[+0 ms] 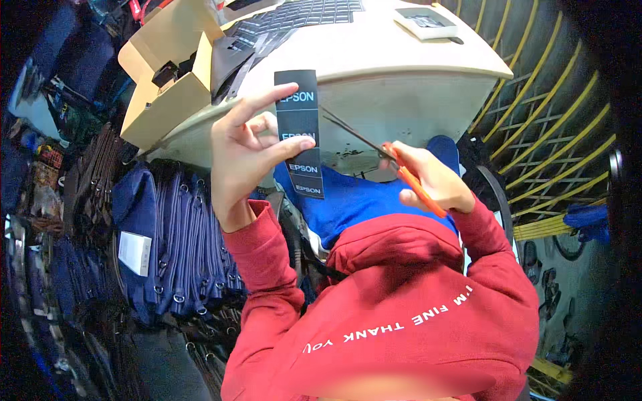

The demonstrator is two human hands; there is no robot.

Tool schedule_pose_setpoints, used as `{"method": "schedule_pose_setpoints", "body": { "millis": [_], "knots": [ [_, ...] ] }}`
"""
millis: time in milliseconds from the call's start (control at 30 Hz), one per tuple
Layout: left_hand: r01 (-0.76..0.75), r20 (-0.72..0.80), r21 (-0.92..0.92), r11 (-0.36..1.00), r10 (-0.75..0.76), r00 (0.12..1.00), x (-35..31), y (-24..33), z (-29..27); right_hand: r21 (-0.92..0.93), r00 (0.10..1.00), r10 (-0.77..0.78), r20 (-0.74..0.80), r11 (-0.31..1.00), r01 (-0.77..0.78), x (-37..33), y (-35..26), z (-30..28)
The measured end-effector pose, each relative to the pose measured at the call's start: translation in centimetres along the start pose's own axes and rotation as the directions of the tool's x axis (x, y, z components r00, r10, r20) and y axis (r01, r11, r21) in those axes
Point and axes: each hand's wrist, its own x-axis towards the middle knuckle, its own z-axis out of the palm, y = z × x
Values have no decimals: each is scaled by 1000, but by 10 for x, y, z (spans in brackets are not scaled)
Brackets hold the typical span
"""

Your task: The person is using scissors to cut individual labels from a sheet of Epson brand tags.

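My left hand (242, 150) holds up a strip of black labels (301, 120) with white print, pinched between thumb and fingers. The strip hangs nearly upright, with lines dividing it into several labels. On the other side, my right hand (435, 177) grips scissors with orange handles (420, 190). Their dark blades point up and left toward the strip, tips a little apart and just short of its right edge. The fingers of my right hand partly cover the handles. Both hands are above my lap, in front of the table's near edge.
More black printed label strips (321, 12) lie on the white table (468, 53). An open cardboard box (157, 110) with dark items stands at its left corner. A small white tray (426, 27) is at the back right. Navy straps with metal rings (180, 234) hang at left; yellow bars (555, 120) stand at right.
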Motion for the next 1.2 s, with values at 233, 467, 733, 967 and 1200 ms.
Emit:
{"method": "schedule_pose_setpoints", "body": {
  "millis": [233,467,733,967,1200],
  "knots": [
    [33,200,124,992,-57,978,-4,3,-6,99,912,167,374,971,-218,2,-18,-18],
    [17,337,144,990,-65,939,-3,4,-2,71,832,272,484,935,-347,8,-13,-24],
    [85,391,87,993,-113,913,-1,-5,1,30,816,268,511,944,-329,9,-21,-26],
    [46,407,169,985,-112,907,1,0,2,86,856,150,495,972,-220,8,-19,-26],
    [75,418,131,989,-124,900,1,0,1,83,849,146,508,973,-217,9,-20,-27]
  ]
}}
